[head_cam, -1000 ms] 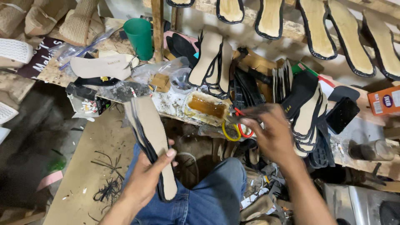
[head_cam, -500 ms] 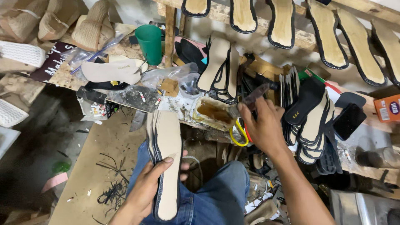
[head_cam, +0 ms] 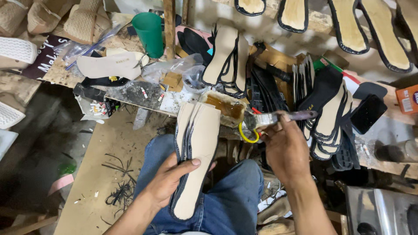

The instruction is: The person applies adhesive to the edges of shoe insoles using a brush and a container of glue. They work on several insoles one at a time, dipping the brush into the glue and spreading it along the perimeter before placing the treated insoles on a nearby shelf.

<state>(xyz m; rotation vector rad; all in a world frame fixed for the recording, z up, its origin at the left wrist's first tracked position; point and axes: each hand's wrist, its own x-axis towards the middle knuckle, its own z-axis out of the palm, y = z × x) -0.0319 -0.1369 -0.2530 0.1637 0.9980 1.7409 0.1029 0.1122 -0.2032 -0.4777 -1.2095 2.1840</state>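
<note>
Gripping a small stack of tan insoles edged in black, the left hand had its thumb laid across the top one and its fingers curled underneath. The stack lay lengthwise over the person's lap in blue jeans, with its far end fanned out just in front of a tray of brown glue. The right hand was closed around the handle of a brush, whose head sat just beside the glue tray and above a yellow ring. Further out, more insoles stood stacked on edge to the right of the brush. A green cup stood at the back of the cluttered workbench, well apart from both hands.
</note>
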